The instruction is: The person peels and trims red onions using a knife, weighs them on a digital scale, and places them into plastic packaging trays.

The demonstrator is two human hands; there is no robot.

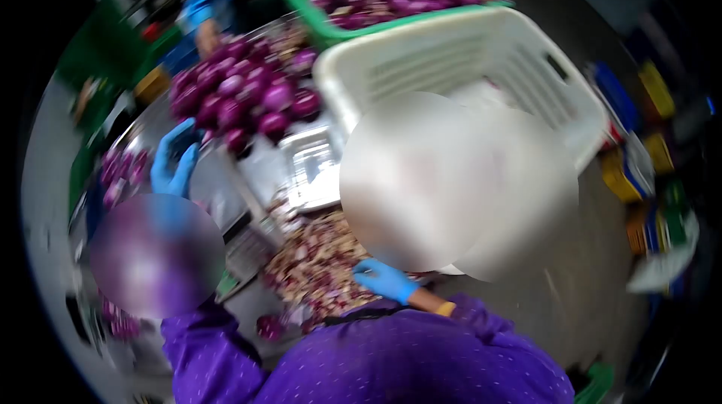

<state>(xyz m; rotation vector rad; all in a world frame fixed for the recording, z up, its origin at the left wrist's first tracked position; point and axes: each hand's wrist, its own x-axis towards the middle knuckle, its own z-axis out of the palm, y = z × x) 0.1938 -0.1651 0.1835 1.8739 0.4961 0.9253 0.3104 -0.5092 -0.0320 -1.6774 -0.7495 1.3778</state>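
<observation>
My left hand (pixel 173 163), in a blue glove, reaches to the near left edge of a pile of red onions (pixel 244 92). Its thumb and fingers are curved apart, and nothing shows between them. My right hand (pixel 387 281), also gloved in blue, is low over a heap of onion skins (pixel 316 261) in front of my body. Its fingers are curled together; whether something small is in them is hidden. A shiny metal tray (pixel 312 167) lies between the onion pile and the skins. Blurred patches cover my left forearm and part of the white basket.
A white plastic basket (pixel 353 65) stands to the right of the onions. Behind it is a green crate (pixel 301 1) full of red onions. Across the table, a person's hand (pixel 207 37) with a blue sleeve touches the pile. Coloured boxes (pixel 624 171) stand at right.
</observation>
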